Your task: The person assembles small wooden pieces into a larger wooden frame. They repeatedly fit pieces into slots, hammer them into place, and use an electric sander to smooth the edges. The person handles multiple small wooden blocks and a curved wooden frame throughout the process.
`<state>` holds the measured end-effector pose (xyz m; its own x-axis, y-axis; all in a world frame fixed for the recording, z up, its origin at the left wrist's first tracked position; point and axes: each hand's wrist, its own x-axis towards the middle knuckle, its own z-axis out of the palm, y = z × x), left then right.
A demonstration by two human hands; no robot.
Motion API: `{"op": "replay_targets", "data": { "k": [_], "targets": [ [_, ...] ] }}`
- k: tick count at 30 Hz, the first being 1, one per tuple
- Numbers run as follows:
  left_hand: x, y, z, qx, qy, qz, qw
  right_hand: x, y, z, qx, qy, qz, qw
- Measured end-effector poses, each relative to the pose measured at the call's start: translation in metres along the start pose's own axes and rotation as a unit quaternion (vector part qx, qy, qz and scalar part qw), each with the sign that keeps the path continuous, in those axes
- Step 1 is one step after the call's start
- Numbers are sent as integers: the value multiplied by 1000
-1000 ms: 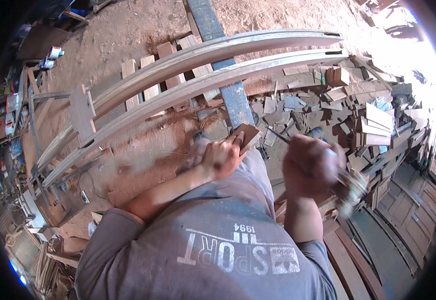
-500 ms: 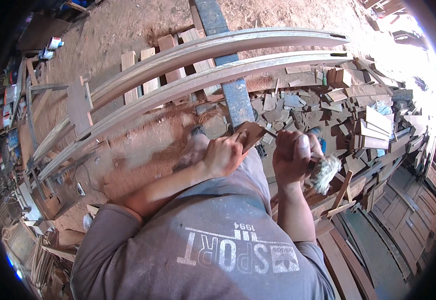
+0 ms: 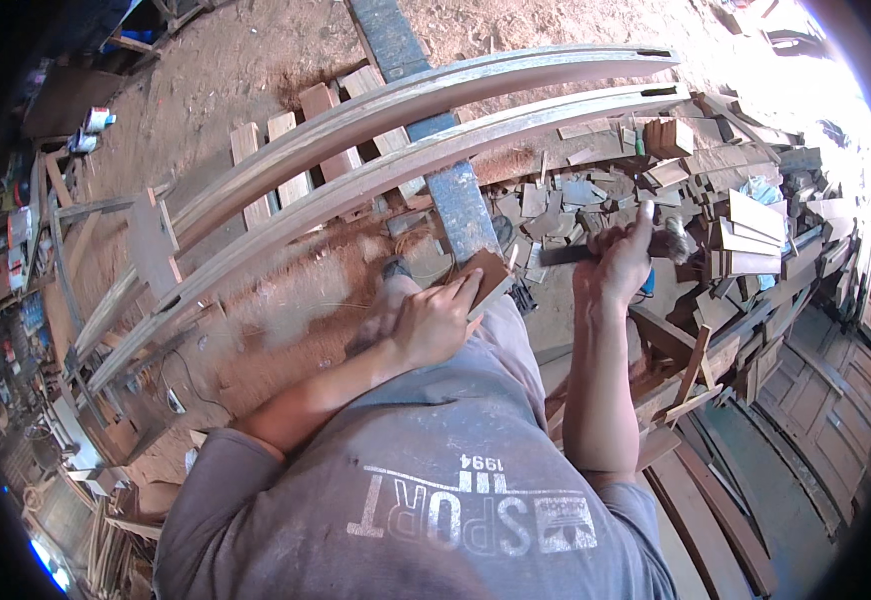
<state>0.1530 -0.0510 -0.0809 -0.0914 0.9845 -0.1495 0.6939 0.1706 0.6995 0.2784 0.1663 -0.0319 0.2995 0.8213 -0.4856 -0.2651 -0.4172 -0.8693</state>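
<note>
Holding a block (image 3: 494, 277) near the middle of the frame, the left hand (image 3: 438, 325) has its fingers bent over the near face, the index finger lying along the wood. The right hand (image 3: 619, 262), right of centre, is wrapped around a tool (image 3: 563, 256), thumb pointing up toward the top of the frame; the tool's dark bar sticks out to the left of the fist and its pale, frayed end to the right.

The relation that counts: the block lies left and slightly below the dark tip, with a short gap between them in the frame. How far they differ in height, I cannot tell. The block's long axis seems to slant from lower left to upper right, partly hidden by the fingers, while the tool lies nearly level across the frame. The left hand is the nearer one, being on the block.

The block shows over the trousers (image 3: 516, 328), just beside the lower end of the board (image 3: 464, 205). Two curved beams (image 3: 436, 160) cross that board above, and scraps (image 3: 751, 245) pile up at right.
</note>
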Motion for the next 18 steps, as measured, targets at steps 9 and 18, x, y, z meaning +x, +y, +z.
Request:
{"op": "replay_targets", "data": {
  "k": [9, 18],
  "targets": [
    [-6, -18, 12, -22, 108, 37, 993, -27, 47, -37, -352, -377, 60, 854],
    [-7, -14, 5, 19, 89, 21, 996, -38, 1, -26, -73, -267, 16, 961]
  ]
}}
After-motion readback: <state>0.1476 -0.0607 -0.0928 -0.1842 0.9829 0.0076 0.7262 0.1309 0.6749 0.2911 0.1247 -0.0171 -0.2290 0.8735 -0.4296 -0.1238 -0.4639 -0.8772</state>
